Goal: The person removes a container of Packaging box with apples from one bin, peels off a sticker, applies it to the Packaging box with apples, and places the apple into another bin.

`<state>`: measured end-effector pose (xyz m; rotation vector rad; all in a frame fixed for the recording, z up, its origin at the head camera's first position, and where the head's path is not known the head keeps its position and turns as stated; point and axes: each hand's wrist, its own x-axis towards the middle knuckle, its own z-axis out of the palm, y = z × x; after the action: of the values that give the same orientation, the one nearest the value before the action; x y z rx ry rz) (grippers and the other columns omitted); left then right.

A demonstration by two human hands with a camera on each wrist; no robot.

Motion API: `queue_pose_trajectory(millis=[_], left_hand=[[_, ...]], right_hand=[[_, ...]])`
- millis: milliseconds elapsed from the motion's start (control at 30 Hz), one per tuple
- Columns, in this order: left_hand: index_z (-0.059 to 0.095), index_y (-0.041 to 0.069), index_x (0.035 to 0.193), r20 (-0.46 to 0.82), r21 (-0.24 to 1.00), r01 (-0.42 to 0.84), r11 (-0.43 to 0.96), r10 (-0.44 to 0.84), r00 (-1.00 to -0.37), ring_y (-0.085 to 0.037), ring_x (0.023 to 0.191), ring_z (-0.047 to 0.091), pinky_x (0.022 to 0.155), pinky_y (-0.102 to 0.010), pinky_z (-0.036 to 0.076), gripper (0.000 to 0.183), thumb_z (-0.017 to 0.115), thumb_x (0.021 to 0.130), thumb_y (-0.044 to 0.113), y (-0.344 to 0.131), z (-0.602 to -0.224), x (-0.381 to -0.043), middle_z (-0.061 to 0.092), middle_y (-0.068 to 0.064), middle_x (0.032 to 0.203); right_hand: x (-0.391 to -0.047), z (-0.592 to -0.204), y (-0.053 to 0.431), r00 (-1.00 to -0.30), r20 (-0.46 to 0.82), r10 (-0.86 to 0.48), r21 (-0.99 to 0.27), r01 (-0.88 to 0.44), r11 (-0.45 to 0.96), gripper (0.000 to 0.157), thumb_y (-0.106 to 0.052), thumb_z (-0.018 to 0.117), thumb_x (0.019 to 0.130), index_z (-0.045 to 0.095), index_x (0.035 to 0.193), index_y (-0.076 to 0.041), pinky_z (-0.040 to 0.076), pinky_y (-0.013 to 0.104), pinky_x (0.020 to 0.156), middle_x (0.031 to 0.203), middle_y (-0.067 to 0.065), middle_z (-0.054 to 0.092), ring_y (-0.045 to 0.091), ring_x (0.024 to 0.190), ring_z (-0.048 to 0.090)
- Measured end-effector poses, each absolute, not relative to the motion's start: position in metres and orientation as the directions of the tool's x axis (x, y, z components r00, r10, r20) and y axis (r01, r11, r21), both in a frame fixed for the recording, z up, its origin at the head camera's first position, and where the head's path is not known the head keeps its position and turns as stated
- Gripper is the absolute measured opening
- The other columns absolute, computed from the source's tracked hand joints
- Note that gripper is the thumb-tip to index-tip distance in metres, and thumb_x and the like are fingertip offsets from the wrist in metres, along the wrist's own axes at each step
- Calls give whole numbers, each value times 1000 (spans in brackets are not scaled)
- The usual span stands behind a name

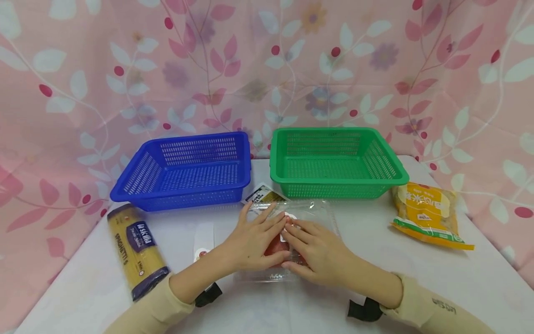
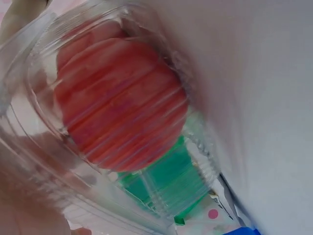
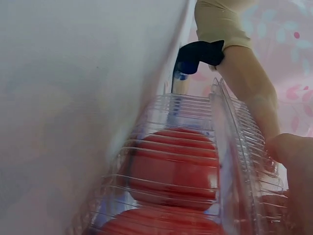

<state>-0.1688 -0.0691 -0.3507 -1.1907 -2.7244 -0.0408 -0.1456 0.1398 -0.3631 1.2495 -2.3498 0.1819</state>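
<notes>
A clear plastic box lies on the white table, in front of the left half of the green basket. It is thin and see-through, its walls pressed into fine ribs that catch the light in pale lines. Inside sit plump, round, tomato-like pieces — two of them show in the right wrist view, side by side, deep red with a soft sheen and smooth skin under the stripes of the plastic. Lid and base meet along a flat rim, the two edges close together; whether they are locked I cannot tell. A small white label shows on top, partly covered by fingers.

Both hands rest on the lid with fingers extended, gripping nothing: the left hand has its fingers spread, while the right hand keeps its fingers closer together — their fingertips meet over the middle of the box.

To the left of the green basket stands a blue basket; farther left and forward of it lies a spaghetti pack. A small flat packet lies by the green basket's front left corner, and a yellow bag just beside its front right corner.
</notes>
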Motion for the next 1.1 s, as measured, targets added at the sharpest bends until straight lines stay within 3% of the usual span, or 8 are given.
queue_pose_trajectory(millis=[167, 367, 667, 933, 1100], left_hand=[[34, 15, 142, 170, -49, 748, 662, 743, -647, -18, 138, 13, 103, -58, -8, 75, 24, 88, 66, -73, -353, -167, 30, 0, 146], [39, 14, 140, 192, -71, 770, 634, 766, -614, -21, 137, 17, 102, -58, -10, 72, 24, 90, 64, -79, -354, -163, 33, -2, 145], [50, 17, 133, 235, -123, 794, 596, 795, -560, -18, 135, 23, 103, -61, -2, 61, 28, 93, 57, -84, -355, -154, 43, -2, 139], [61, 12, 121, 354, -174, 826, 536, 817, -455, -17, 126, 41, 101, -62, 11, 47, 48, 91, 46, -85, -357, -148, 56, -2, 126], [65, 12, 114, 422, -191, 822, 537, 801, -425, -17, 120, 47, 100, -60, 16, 42, 54, 88, 44, -85, -358, -145, 61, -1, 119]], right_hand=[[-144, -364, 139, -499, 443, -745, 101, -798, 594, 63, -53, 40, 92, 57, 124, -1, 36, 42, 99, 126, 13, 54, 28, 122, 44], [-144, -363, 139, -472, 496, -729, 109, -799, 591, 61, -54, 46, 89, 63, 116, -1, 39, 42, 96, 117, 11, 61, 27, 115, 50], [-142, -364, 141, -443, 568, -694, 133, -782, 608, 61, -57, 46, 87, 70, 100, -3, 44, 41, 89, 100, 9, 68, 27, 103, 58], [-141, -364, 141, -377, 632, -677, 178, -779, 601, 57, -56, 52, 84, 72, 90, -3, 46, 39, 84, 91, 8, 70, 26, 93, 62], [-139, -363, 141, -340, 648, -682, 228, -768, 599, 54, -54, 55, 83, 72, 87, -4, 48, 39, 79, 87, 8, 70, 24, 89, 64]])
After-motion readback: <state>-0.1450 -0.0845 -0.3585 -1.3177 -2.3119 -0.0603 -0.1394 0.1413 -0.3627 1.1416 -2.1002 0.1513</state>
